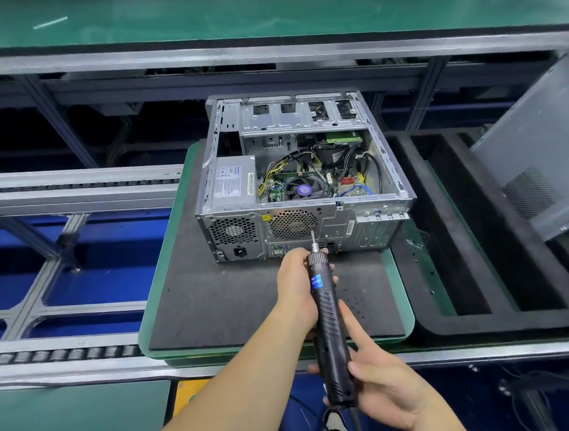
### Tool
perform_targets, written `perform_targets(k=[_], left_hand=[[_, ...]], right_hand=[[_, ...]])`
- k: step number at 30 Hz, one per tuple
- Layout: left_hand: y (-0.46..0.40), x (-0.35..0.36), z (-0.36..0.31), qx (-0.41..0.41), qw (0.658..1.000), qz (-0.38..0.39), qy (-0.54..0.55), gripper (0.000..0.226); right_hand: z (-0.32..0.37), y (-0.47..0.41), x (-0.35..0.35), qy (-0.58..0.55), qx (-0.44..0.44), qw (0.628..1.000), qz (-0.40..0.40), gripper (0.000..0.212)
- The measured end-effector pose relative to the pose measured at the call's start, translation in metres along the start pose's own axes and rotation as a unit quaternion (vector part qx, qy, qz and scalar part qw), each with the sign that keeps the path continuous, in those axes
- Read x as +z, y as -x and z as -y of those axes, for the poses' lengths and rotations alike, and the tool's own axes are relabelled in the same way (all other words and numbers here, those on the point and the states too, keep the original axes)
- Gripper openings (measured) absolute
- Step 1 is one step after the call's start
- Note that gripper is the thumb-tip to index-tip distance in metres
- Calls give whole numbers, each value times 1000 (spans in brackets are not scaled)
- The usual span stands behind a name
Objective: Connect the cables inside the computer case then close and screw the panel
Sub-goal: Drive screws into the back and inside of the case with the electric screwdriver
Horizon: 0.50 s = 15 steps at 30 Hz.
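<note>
Looking down, we see the conveyor line [71, 193] running across the view, with a green-edged pallet [161, 273] on it carrying a dark mat [234, 300]. At the right a grey side panel [543, 152] stands tilted, well apart from the computer case [299, 182], which lies on the mat with its open side up and its rear face toward us. Inside the case we see the power supply [233, 180] at the left, the round CPU fan [302, 189] near the middle, and bundled cables [280, 167] crossing the board. Near us, both hands hold a black electric screwdriver [330, 322], its bit pointing up toward the rear of the case, not touching it. Our right hand [385, 385] has its grip curled round the lower handle, index finger stretched along the body. Our left hand [296, 285] wraps its grip round the barrel just below the chuck.
</note>
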State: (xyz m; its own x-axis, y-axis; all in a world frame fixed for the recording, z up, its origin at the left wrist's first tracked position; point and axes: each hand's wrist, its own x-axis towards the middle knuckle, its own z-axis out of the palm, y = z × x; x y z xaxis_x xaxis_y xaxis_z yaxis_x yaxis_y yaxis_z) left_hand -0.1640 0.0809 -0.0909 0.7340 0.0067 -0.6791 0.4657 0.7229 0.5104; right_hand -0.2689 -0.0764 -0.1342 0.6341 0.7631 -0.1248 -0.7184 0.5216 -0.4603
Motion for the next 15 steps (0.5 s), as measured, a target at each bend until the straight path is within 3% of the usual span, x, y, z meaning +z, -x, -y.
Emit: perform_targets(k=[4, 9, 15], left_hand=[[-2, 5, -1, 26, 1000, -6, -5, 30], [-7, 3, -1, 0, 999, -8, 40, 36], [-10, 0, 5, -22, 998, -25, 46, 23]], right_hand=[[1, -1, 4, -25, -9, 999, -27, 80], [8, -5, 6, -46, 0, 992, -119, 82], [10, -4, 5, -32, 9, 992, -122, 90]])
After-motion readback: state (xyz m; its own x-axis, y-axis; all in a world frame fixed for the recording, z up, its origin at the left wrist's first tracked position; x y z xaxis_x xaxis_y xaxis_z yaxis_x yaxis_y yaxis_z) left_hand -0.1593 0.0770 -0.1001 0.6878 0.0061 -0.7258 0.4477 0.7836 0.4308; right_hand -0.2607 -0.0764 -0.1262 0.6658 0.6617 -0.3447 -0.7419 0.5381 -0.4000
